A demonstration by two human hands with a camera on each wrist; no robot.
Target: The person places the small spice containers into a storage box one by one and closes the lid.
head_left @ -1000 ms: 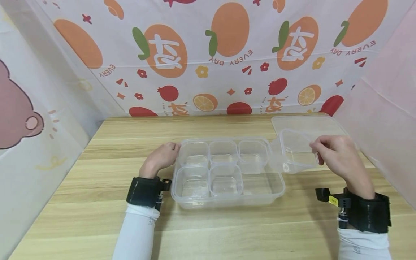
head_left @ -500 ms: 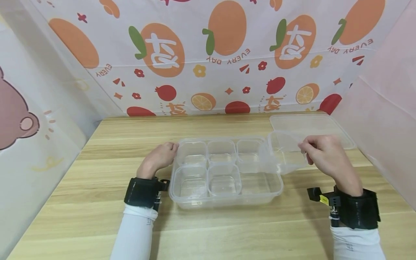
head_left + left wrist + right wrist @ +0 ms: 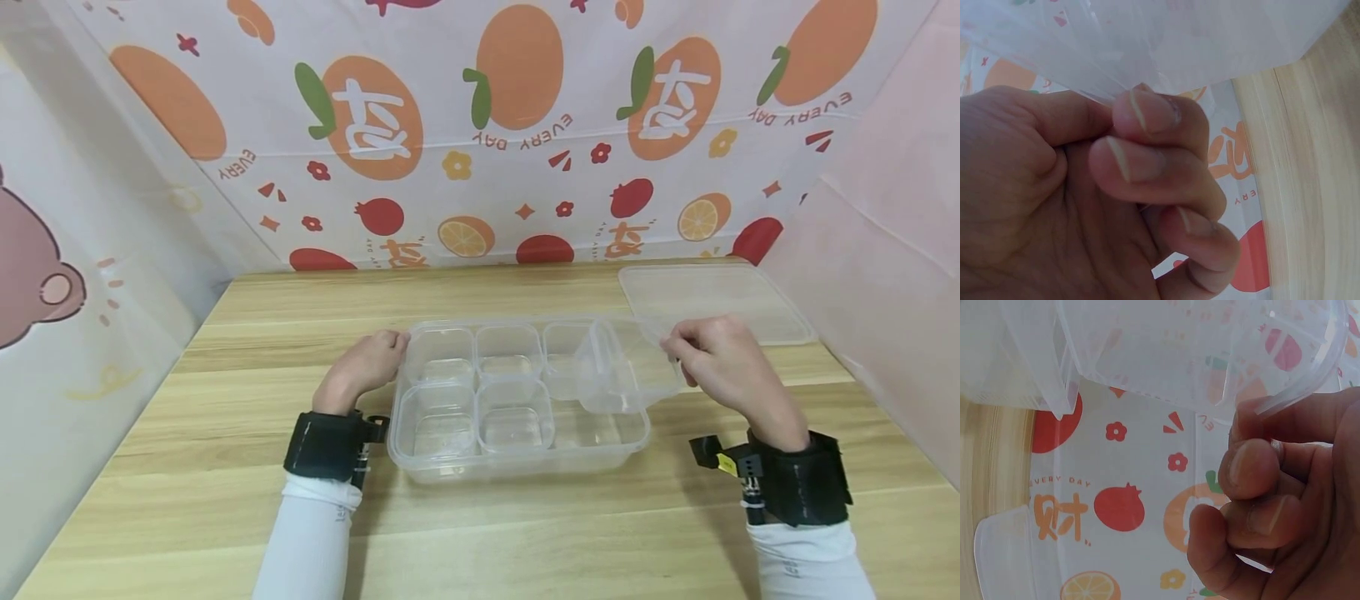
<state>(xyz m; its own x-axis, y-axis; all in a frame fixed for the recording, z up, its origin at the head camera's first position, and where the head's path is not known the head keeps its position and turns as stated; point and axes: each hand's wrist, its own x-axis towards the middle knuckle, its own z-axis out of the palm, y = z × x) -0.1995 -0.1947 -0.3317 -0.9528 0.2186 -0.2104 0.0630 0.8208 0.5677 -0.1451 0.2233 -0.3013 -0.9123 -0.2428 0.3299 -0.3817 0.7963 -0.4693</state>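
Observation:
A large clear plastic box point(image 3: 517, 465) sits mid-table, holding several small square clear containers point(image 3: 517, 417) in two rows. Its front right section shows a bare floor. My left hand point(image 3: 365, 368) pinches the box's left rim; thumb and fingertips meet on the clear wall point(image 3: 1210, 44) in the left wrist view. My right hand point(image 3: 726, 367) pinches the rim of another small clear container point(image 3: 611, 375), tilted on its side over the box's right end. In the right wrist view this container point(image 3: 1147, 356) hangs from thumb and forefinger, with the other fingers curled below.
A flat clear lid point(image 3: 720, 300) lies at the table's back right, behind the right hand. The wooden table point(image 3: 525, 542) meets a fruit-printed cloth point(image 3: 450, 100) at the back. More cloth hangs at both sides.
My right hand has moved left with the small container, bringing it from beside the box to over its right end. My left hand keeps its grip on the box rim.

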